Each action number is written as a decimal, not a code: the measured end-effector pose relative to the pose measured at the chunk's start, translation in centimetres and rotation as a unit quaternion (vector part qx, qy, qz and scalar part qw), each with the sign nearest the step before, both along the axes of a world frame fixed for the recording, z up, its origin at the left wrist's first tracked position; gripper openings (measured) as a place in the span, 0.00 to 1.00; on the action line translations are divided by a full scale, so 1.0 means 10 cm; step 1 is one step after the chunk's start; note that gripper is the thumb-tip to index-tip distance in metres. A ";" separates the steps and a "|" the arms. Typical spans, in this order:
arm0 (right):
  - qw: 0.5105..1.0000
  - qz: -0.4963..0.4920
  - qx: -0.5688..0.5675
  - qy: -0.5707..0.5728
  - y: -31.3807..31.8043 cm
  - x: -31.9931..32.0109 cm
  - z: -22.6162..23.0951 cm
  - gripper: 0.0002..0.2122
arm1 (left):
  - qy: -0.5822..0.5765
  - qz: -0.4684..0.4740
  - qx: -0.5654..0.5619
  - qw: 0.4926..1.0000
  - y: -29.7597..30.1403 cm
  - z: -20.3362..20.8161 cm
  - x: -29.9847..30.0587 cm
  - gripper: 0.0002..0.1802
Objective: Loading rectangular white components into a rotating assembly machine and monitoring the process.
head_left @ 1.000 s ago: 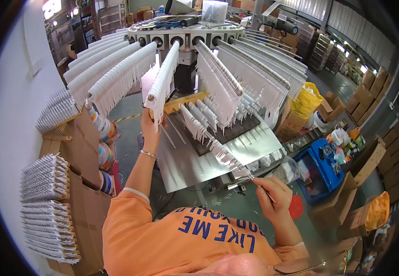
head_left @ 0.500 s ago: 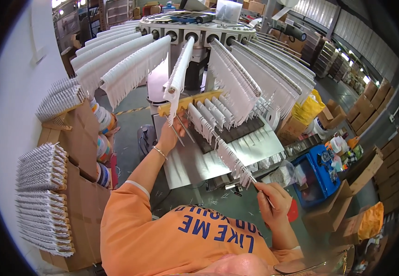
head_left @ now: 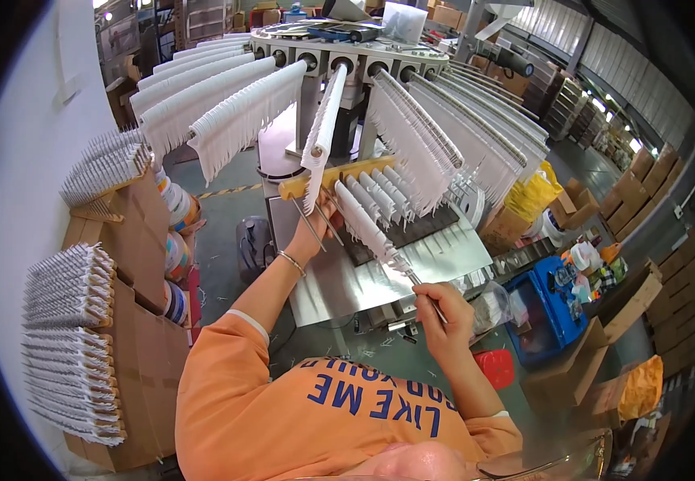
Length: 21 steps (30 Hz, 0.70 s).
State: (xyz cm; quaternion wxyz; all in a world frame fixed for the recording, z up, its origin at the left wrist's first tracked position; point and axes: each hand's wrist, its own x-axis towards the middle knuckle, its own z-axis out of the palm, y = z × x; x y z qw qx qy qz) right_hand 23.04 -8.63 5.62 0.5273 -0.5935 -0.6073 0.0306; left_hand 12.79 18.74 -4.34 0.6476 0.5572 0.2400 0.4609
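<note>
My right hand (head_left: 448, 319) grips the near end of a thin metal rod (head_left: 414, 278). Small white fringe-like pieces (head_left: 361, 221) sit packed along the rod's far part, close to a yellow bar (head_left: 339, 173). Beneath the left end of this bar my left hand (head_left: 307, 234) has its fingers closed around it; part of the grip is hidden. Bare metal rods (head_left: 310, 224) stick out of the bar by that hand. To the right, several more rods on the bar carry rows of white pieces (head_left: 387, 195).
A round machine (head_left: 355, 52) bears radiating arms draped with white strips (head_left: 251, 104). Under the bar lies a metal table (head_left: 339, 293). Bars of spiky rods (head_left: 71, 385) stack on cardboard boxes (head_left: 151, 361) at left. A blue bin (head_left: 544, 309) stands right.
My right hand has moved up and left, toward the yellow bar. The white pieces have slid along the rod toward the bar and bunched closer. My left hand keeps its hold, shifted slightly right.
</note>
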 end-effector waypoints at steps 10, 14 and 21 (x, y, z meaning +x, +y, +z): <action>0.984 0.003 0.098 0.151 -0.44 0.12 -0.44 0.06 | 0.116 -0.123 0.071 0.983 -1.05 0.51 -0.20 0.13; 0.972 -0.015 0.150 0.178 -0.80 0.19 -0.53 0.07 | 0.156 -0.059 0.188 0.968 -0.78 0.28 -0.16 0.23; 0.994 -0.033 0.059 0.090 -0.64 0.18 -0.15 0.07 | 0.209 0.129 0.471 0.847 -0.48 0.18 0.11 0.38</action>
